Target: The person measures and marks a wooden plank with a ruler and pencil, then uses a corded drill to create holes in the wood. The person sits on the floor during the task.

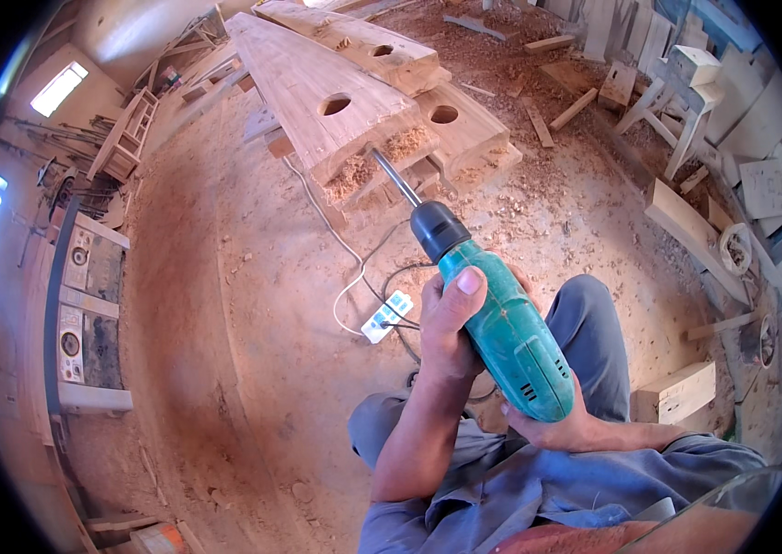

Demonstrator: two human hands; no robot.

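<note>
Power drill just off ctr toward 4 o'clock: rounded hard casing, prob. plastic, dull green w/ dusty scuffs, slotted vents at the rear, black ribbed chuck. Its slim metal bit points to 11, meeting the end of a thick pale plank at 11–12 o'clock. Plank's smooth on top, w/ a dark oval hole; curly shavings heap at its end. A 2nd holed slab sits beside it, twd 1. Floor is brown, dusty, gritty.

L hand is closed round the drill's front, thumb on top. R hand is curled under the rear end, gripping it.

Hidden: bit's tip, so can't tell depth; drill's handle & most R fingers, so trigger unclear. Cords near the white power strip, approx. 6 o'clock, vanish behind the L arm. Plank's far end is hard to make out. Blurry see-through curved edge at 5, cut off.
</note>
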